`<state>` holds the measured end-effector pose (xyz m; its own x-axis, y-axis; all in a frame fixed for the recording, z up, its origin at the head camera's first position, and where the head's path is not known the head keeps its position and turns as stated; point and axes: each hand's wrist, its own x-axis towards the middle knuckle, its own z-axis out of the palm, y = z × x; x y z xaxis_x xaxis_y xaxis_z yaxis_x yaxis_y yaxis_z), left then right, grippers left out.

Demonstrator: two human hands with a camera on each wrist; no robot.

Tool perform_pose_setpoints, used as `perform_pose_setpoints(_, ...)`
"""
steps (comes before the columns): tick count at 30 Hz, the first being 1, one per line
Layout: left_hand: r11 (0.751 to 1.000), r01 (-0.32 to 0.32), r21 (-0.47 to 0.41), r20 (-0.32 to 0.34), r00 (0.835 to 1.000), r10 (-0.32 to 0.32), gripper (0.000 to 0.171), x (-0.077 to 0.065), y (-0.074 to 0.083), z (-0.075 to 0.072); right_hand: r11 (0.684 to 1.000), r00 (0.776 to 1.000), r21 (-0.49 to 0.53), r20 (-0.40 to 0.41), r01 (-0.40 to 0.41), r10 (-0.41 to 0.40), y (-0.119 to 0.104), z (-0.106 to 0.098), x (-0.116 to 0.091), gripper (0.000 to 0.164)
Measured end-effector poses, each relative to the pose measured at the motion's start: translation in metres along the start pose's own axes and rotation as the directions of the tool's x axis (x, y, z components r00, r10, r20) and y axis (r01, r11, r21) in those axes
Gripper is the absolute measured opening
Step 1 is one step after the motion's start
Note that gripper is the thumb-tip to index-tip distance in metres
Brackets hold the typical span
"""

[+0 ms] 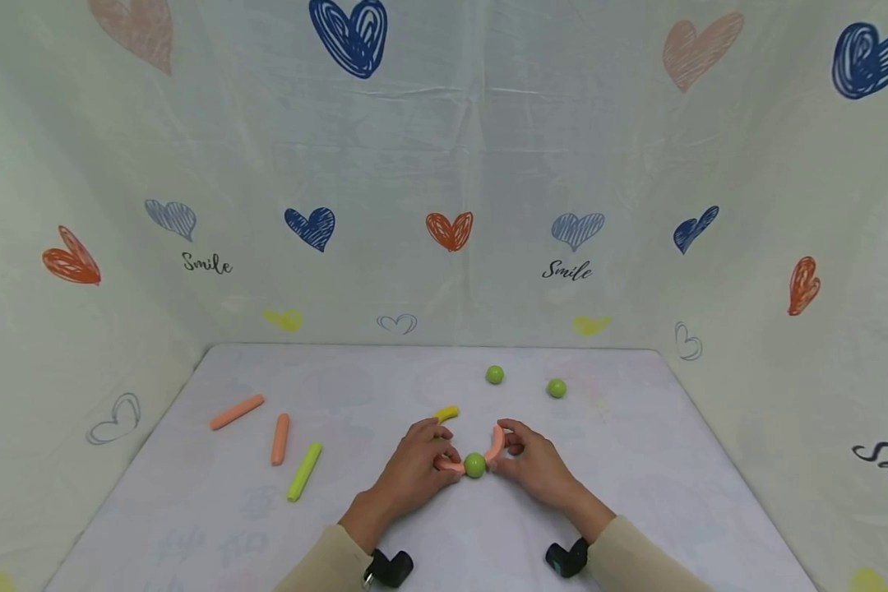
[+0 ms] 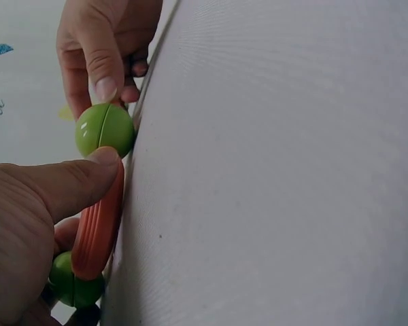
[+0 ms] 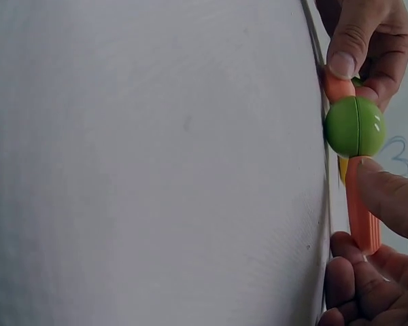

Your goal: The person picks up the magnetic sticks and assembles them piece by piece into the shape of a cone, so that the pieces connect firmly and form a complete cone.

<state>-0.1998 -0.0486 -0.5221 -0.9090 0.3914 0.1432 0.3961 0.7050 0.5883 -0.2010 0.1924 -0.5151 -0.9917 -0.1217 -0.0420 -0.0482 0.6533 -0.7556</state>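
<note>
The left hand [image 1: 414,464] pinches one curved orange rod [image 1: 450,466] and the right hand [image 1: 538,464] a second rod [image 1: 497,444], thumbs closed on them, a green ball [image 1: 475,465] between their ends. It seems best to steady the left rod, hold thumbs clear of the joints and set the second squarely against the ball; a yellow curved rod [image 1: 447,413] lies just beyond, two loose green balls [image 1: 495,375] farther.

white table [image 1: 636,460], two orange sticks [image 1: 237,412] [image 1: 279,439], one lime stick [image 1: 304,472], two green balls [image 1: 495,375] [image 1: 557,388] near far edge
</note>
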Motion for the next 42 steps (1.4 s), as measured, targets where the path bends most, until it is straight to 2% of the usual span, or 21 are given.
perform_pose_setpoints(7,1.0,-0.005,-0.003,0.017,1.0,0.005,0.01,-0.001,0.001,0.001,1.0,0.999,-0.011,0.041,0.028,-0.028,0.0,-0.002,0.002,0.067)
perform_pose_setpoints(14,1.0,-0.017,0.013,0.006,1.0,0.017,0.01,-0.005,0.008,0.001,1.0,0.997,-0.018,0.07,0.012,-0.011,-0.002,-0.005,0.001,0.064)
perform_pose_setpoints(19,1.0,-0.009,0.016,-0.006,1.0,0.009,0.017,-0.009,0.016,-0.001,0.999,0.998,-0.031,0.067,0.009,-0.007,-0.001,-0.004,0.001,0.058)
perform_pose_setpoints(23,1.0,0.007,0.001,0.01,1.0,-0.007,0.019,-0.013,0.021,-0.001,0.999,0.998,-0.036,0.058,0.01,-0.008,0.0,-0.004,0.002,0.054)
perform_pose_setpoints(30,0.997,-0.077,0.016,-0.008,0.997,0.077,0.021,-0.023,0.024,-0.001,0.999,0.997,-0.039,0.072,-0.007,0.01,-0.001,-0.006,0.001,0.047)
perform_pose_setpoints(33,0.996,-0.092,0.004,-0.01,0.996,0.092,0.023,-0.029,0.025,-0.001,1.0,0.997,-0.023,0.072,-0.011,0.012,-0.001,-0.006,0.0,0.045)
perform_pose_setpoints(38,0.996,-0.086,0.011,-0.015,0.996,0.086,0.024,-0.034,0.025,-0.002,1.0,0.998,0.018,0.061,0.001,-0.002,0.001,-0.005,-0.001,0.035)
perform_pose_setpoints(42,0.999,-0.041,0.003,-0.038,0.998,0.041,0.024,-0.036,0.023,-0.004,0.999,0.998,0.055,0.056,0.002,-0.005,0.002,-0.005,-0.002,0.03)
